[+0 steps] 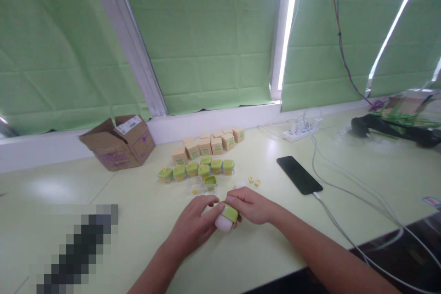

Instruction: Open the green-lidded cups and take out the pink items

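Between my two hands, just above the table, is a small container [224, 224] with a rounded white body and a green lid [230, 212]. My left hand [198, 220] grips it from the left, thumb across the green part. From the right, my right hand [250, 204] pinches its upper edge; what the fingertips press on is partly hidden. Beyond my hands stand several small clear containers with green lids [192, 169]. Nearer to me lie an open clear box [195, 186] and a loose green lid [210, 182]. Two small yellow pieces [254, 181] and a white piece [241, 184] lie by my right hand.
Several small tan boxes [206, 145] stand behind the containers. An open cardboard box [120, 142] is at the back left. To the right lie a black phone [299, 174] on a white cable, a power strip [299, 133] and a black item [392, 129]. A pixelated patch covers the lower left.
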`<state>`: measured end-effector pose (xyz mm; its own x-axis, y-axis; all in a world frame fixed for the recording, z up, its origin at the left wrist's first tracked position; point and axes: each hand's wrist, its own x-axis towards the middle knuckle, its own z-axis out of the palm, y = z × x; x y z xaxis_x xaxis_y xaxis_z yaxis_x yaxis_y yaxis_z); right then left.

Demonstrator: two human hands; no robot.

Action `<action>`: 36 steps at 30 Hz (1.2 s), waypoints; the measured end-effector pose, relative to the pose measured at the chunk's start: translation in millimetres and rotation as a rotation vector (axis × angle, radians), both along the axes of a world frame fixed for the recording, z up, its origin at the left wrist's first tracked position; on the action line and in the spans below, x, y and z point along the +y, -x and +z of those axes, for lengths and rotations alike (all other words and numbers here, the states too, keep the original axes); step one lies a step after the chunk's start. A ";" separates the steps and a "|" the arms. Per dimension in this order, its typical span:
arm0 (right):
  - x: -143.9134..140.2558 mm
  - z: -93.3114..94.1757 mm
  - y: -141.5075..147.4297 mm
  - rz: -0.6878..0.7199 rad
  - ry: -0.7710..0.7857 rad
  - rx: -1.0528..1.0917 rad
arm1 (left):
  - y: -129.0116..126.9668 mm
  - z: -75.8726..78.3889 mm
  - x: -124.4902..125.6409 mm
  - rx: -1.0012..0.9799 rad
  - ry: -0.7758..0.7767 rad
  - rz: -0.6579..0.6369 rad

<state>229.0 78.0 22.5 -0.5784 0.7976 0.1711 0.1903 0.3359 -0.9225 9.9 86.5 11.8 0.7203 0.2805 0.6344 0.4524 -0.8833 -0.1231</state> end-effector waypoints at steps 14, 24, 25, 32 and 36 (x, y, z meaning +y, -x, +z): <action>3.2 -10.0 0.9 0.033 0.217 -0.044 | -1.2 5.2 -5.4 -0.059 0.104 -0.106; -3.6 7.5 -1.7 -0.169 -0.230 -0.094 | -0.5 7.9 -10.5 -0.210 0.255 0.018; -3.6 7.5 -2.5 -0.191 -0.269 -0.083 | -0.4 8.0 -10.2 -0.211 0.267 0.023; 0.3 0.0 -4.9 -0.126 -0.475 -0.095 | -3.1 10.5 -8.3 -0.186 0.332 0.061; 2.4 -3.1 -3.1 -0.117 -0.598 -0.119 | -4.3 7.9 -6.5 -0.161 0.363 0.069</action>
<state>232.1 80.3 19.5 -0.5355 0.6430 0.5475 0.3473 0.7586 -0.5513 14.2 79.9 19.8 0.5912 0.5515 0.5885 0.5006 -0.8230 0.2684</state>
